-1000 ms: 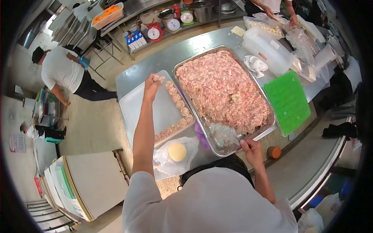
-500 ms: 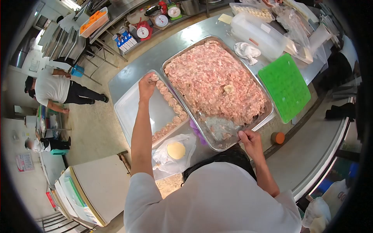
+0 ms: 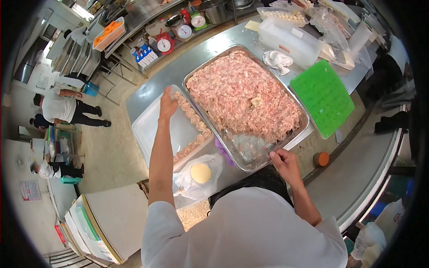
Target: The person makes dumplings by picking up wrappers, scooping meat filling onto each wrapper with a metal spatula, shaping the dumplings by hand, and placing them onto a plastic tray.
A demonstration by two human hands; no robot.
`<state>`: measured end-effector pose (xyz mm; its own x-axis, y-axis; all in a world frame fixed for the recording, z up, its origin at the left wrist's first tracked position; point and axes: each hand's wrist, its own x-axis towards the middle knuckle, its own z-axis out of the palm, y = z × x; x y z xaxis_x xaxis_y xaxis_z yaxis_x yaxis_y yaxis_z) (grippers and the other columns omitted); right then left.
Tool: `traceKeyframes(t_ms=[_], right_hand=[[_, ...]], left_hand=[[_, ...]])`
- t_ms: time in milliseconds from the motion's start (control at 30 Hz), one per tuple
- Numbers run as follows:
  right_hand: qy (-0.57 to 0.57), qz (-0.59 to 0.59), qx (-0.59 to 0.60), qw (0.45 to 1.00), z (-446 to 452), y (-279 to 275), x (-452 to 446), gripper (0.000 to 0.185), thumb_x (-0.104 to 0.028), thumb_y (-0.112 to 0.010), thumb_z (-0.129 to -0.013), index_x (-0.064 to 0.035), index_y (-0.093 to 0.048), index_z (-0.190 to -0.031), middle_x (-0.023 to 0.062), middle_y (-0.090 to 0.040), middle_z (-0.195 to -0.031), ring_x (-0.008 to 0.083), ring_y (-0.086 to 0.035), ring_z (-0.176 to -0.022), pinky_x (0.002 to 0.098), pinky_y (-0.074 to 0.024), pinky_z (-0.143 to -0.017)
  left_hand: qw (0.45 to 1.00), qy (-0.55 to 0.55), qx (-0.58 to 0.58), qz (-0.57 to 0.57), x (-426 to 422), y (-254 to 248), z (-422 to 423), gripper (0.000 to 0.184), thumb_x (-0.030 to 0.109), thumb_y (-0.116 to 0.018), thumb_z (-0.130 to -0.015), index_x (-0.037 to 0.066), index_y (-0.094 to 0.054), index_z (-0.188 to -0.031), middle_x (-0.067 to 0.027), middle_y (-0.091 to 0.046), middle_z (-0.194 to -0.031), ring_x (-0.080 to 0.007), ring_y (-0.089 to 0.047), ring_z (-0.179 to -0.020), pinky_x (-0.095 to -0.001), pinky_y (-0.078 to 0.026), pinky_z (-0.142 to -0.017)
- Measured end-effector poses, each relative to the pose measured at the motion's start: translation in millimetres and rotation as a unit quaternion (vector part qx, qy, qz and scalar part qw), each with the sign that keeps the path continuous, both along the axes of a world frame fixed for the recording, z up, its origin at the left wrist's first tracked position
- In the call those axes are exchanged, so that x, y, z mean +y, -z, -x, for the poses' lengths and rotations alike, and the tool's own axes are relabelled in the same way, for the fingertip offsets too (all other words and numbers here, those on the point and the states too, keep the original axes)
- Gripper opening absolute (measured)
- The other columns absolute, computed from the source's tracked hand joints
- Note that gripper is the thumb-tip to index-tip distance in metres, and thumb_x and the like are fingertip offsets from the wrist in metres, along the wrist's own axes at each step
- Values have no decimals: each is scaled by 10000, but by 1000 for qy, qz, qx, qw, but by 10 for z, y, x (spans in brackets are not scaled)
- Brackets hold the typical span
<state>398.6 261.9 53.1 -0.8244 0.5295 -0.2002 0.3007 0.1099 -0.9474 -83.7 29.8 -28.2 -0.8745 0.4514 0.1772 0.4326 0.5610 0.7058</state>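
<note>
A deep metal tray (image 3: 302,127) full of minced meat (image 3: 243,89) stands on the steel table. Left of it lies a pale plastic tray (image 3: 145,127) with a row of filled dumplings (image 3: 191,117) along two sides. My left hand (image 3: 168,102) is at the far end of that row, its fingers closed at the dumplings; whether one is in them is hidden. My right hand (image 3: 283,161) is closed at the near right corner of the metal tray, on a tool that barely shows. Round yellow wrappers (image 3: 200,173) lie on plastic near me.
A green board (image 3: 322,98), a white cloth (image 3: 277,62) and a clear plastic container (image 3: 289,42) are right of the meat. Scales (image 3: 183,31) stand on a shelf behind. A person (image 3: 60,107) in a white shirt stands at the left.
My left hand, with a dumpling in it one second ago, has come down at the far end of the row. My right hand stays by the metal tray's corner. The view has shifted.
</note>
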Motion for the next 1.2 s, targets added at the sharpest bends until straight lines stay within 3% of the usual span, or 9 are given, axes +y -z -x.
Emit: traceKeyframes(t_ms=[133,233,333,400,533,633,733,933,1200], right_hand=[[19,20,37,999,-39,-51,-60,165,-150,-657,-985,-6,-667,-905,-74,-502,-705,43,-440,-667,235,-381,-594],[14,31,54,998,-151,-63,-116,126,-116,-681,-963,2,-668,-1004,-45,-555,-768,58,-484,-720,235,-424,-648],[-29,27,39,998,-246,-113,-134,165,-97,-699,-948,12,-671,-1069,-11,-606,-802,78,-522,-744,242,-452,-683],[-59,34,35,997,-320,-61,-183,174,-96,-692,-952,14,-677,-1086,-8,-614,-807,79,-526,-741,242,-457,-688],[-150,82,-46,984,-243,-139,-364,180,-146,-644,-981,8,-709,-1048,12,-581,-718,103,-509,-673,283,-437,-619],[-272,10,-48,961,-106,60,-572,185,-167,-633,-988,5,-683,-942,41,-570,-658,130,-524,-620,314,-436,-583],[-301,-31,-64,951,65,225,-853,296,-197,-594,-1001,27,-562,-810,128,-529,-621,228,-518,-585,382,-446,-587],[-291,21,-124,948,238,597,-1157,279,-202,-544,-1012,11,-607,-842,112,-593,-647,235,-581,-603,396,-474,-609],[-253,47,-185,948,206,571,-1263,300,-222,-541,-1016,5,-608,-832,92,-609,-657,210,-603,-624,376,-483,-621]], left_hand=[[988,-40,-143,-49,-23,40,84,551,-46,-561,-809,8,-520,-1356,-197,-666,-1210,-282,-632,-1154,-358,-479,-994],[983,-97,-94,-121,-136,-19,-140,453,14,-593,-865,9,-554,-1316,-158,-683,-1130,-231,-651,-1021,-325,-504,-894],[958,-89,-126,-242,-183,-906,-1201,333,92,-622,-912,15,-622,-1235,-101,-697,-987,-163,-631,-849,-299,-506,-750],[970,-67,-125,-196,-356,-944,-1889,265,146,-645,-923,17,-665,-1153,-47,-668,-838,-95,-559,-719,-274,-467,-636],[983,14,-78,166,-735,-321,-3049,108,136,-693,-859,50,-654,-912,-148,-687,-840,-309,-663,-743,-430,-506,-676],[990,-82,-32,108,-775,-165,-3411,122,119,-731,-805,52,-633,-832,-185,-691,-860,-410,-649,-794,-498,-502,-713],[990,-38,-79,109,-919,-101,-3354,190,102,-751,-782,17,-721,-949,-182,-716,-891,-334,-697,-825,-408,-532,-756],[972,-12,-233,-21,-1243,77,-3200,194,46,-748,-766,0,-720,-953,-179,-715,-926,-322,-707,-855,-362,-541,-766],[988,-23,-151,-13,-1143,2,-3323,143,32,-718,-765,-7,-687,-900,-195,-701,-928,-367,-688,-872,-393,-537,-792]])
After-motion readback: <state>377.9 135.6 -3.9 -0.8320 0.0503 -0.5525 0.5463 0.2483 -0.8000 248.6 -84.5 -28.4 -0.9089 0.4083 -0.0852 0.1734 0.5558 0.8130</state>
